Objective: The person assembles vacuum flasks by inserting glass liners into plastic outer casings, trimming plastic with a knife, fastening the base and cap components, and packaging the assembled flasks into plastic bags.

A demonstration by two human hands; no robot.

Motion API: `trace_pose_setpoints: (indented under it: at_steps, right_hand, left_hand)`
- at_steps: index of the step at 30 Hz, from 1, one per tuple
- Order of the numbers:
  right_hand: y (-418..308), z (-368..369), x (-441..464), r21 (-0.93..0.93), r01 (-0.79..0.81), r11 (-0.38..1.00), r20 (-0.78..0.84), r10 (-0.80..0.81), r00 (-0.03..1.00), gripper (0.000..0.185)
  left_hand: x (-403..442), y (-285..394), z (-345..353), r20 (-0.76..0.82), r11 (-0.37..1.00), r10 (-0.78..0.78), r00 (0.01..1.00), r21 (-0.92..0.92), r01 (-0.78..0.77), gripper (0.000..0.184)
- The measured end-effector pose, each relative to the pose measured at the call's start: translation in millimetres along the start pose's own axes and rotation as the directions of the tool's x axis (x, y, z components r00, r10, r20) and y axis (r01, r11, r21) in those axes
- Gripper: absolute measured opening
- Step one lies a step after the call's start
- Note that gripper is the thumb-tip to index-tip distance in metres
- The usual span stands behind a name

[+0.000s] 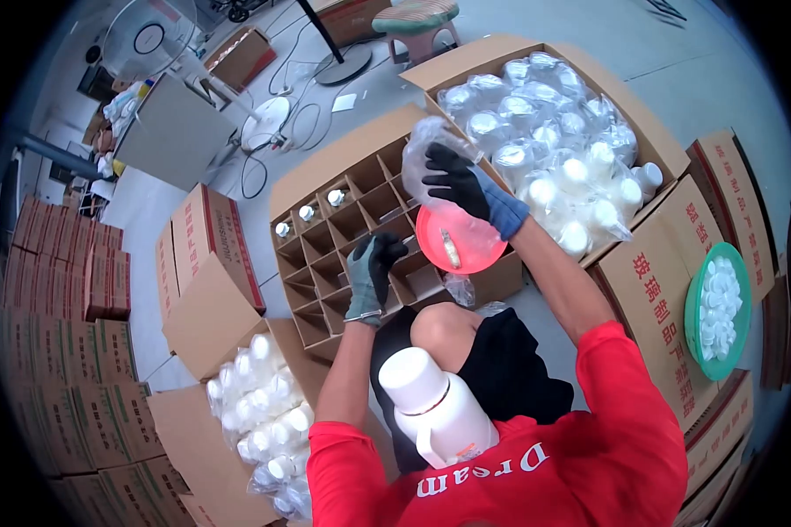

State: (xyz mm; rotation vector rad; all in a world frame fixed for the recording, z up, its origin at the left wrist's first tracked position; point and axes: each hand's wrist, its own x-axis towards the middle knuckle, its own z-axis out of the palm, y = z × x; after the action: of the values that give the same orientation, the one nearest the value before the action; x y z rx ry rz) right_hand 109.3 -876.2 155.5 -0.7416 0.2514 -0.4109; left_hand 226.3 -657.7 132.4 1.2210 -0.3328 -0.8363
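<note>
My left hand (pixel 373 274), in a grey and black glove, is over the divided carton (pixel 325 290), its fingers curled; anything in them is hidden. Three white-topped bottles (pixel 336 198) stand in the carton's upper left cells. My right hand (pixel 466 186), gloved too, grips a clear plastic bag (pixel 420 158) at the carton's right side. Below it, a red bowl (pixel 431 235) has a small pale and gold item (pixel 450 249) in it.
An open carton of bagged bottles (pixel 545 136) is at the upper right, another (pixel 259 395) at the lower left. A green basin (pixel 741 307) of white caps rests on cartons at right. A white flask (pixel 448 422) is near my lap. A fan (pixel 149 38) stands behind.
</note>
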Motion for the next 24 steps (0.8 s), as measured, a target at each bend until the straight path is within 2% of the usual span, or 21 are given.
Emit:
trace_pose_setpoints:
  at_steps: [2, 5, 6, 8, 9, 10, 12, 13, 14, 16, 17, 18, 20, 21, 22, 23, 24]
  right_hand:
    - [15.3, -12.5, -15.9, -0.311, 0.288, 0.906, 0.195, -0.235, 0.952, 0.040]
    - [14.0, -39.5, -10.5, -0.578, 0.243, 0.779, -0.141, -0.389, 0.910, 0.040]
    - [15.3, -54.3, -14.5, -0.670, 0.359, 0.650, -0.135, -0.581, 0.802, 0.040]
    - [11.1, -98.4, -33.5, -0.933, 0.186, 0.309, -0.147, -0.795, 0.588, 0.047]
    - [5.3, -119.9, -44.9, -0.998, 0.062, -0.028, 0.058, -0.832, 0.551, 0.058]
    - [4.4, -142.6, -53.2, -0.996, 0.018, -0.091, 0.080, -0.749, 0.657, 0.080]
    - [22.4, -184.1, -59.2, -0.974, 0.069, -0.215, 0.177, -0.540, 0.823, 0.102]
    - [22.3, -183.1, -63.2, -0.952, -0.004, -0.306, 0.111, -0.356, 0.928, 0.115]
    - [18.9, -164.1, -69.1, -0.937, -0.039, -0.348, 0.097, -0.366, 0.925, 0.092]
    - [32.3, -193.2, -31.6, -1.000, -0.016, 0.000, -0.015, -0.375, 0.927, 0.062]
    - [25.9, -153.6, -32.2, -0.944, -0.122, 0.308, -0.222, -0.316, 0.923, 0.032]
    - [28.6, -131.2, -22.7, -0.926, -0.020, 0.377, -0.150, -0.319, 0.936, 0.030]
    - [37.8, -92.8, -10.1, -0.841, 0.169, 0.514, -0.012, -0.331, 0.943, 0.026]
    - [47.4, -69.7, -17.4, -0.817, 0.190, 0.545, 0.015, -0.309, 0.951, 0.022]
    - [57.3, -40.0, -28.1, -0.893, 0.368, 0.260, 0.186, -0.531, 0.827, 0.025]
    - [44.8, -6.3, -47.9, -0.931, 0.279, 0.234, 0.173, -0.391, 0.904, 0.027]
    - [32.9, 17.6, -65.1, -0.962, 0.194, 0.191, 0.144, -0.246, 0.959, 0.029]
  left_hand:
    - [-3.5, -8.0, -2.2, 0.065, 0.999, -0.033, 0.997, 0.044, 0.030, 0.032]
    - [-7.9, -20.0, 16.0, 0.152, 0.989, -0.065, 0.986, 0.145, 0.043, 0.039]
    - [-10.7, -24.0, 19.8, 0.179, 0.985, -0.048, 0.983, 0.173, 0.016, 0.040]
    - [-21.1, -28.5, 25.5, 0.232, 0.974, -0.002, 0.973, 0.220, -0.050, 0.040]
    - [-20.4, -36.1, 22.7, 0.234, 0.976, -0.025, 0.972, 0.216, -0.026, 0.039]
    - [-21.7, -38.9, 26.0, 0.257, 0.973, -0.004, 0.966, 0.222, -0.055, 0.038]
    - [-25.6, -41.1, 32.5, 0.298, 0.964, 0.037, 0.954, 0.241, -0.112, 0.038]
    - [-28.6, -40.5, 36.6, 0.294, 0.963, 0.007, 0.956, 0.257, -0.086, 0.045]
    - [-30.5, -40.2, 41.8, 0.279, 0.950, 0.029, 0.960, 0.291, -0.114, 0.049]
    - [-30.5, -38.6, 50.8, 0.245, 0.916, 0.085, 0.966, 0.362, -0.172, 0.056]
    - [-21.3, -47.8, 47.0, 0.266, 0.842, 0.225, 0.937, 0.432, -0.325, 0.069]
    - [-11.0, -56.2, 42.5, 0.288, 0.662, 0.346, 0.893, 0.599, -0.450, 0.083]
    - [-11.1, -47.7, 50.0, 0.257, 0.527, 0.437, 0.862, 0.703, -0.477, 0.094]
    - [-7.7, -52.1, 50.3, 0.271, 0.462, 0.463, 0.844, 0.738, -0.491, 0.097]
    - [-3.8, -58.2, 47.2, 0.289, 0.396, 0.485, 0.825, 0.769, -0.502, 0.099]
    - [-2.5, -55.9, 43.9, 0.244, 0.506, 0.482, 0.842, 0.707, -0.495, 0.090]
    - [6.3, -65.3, 26.9, 0.105, 0.782, 0.293, 0.950, 0.546, -0.301, 0.070]
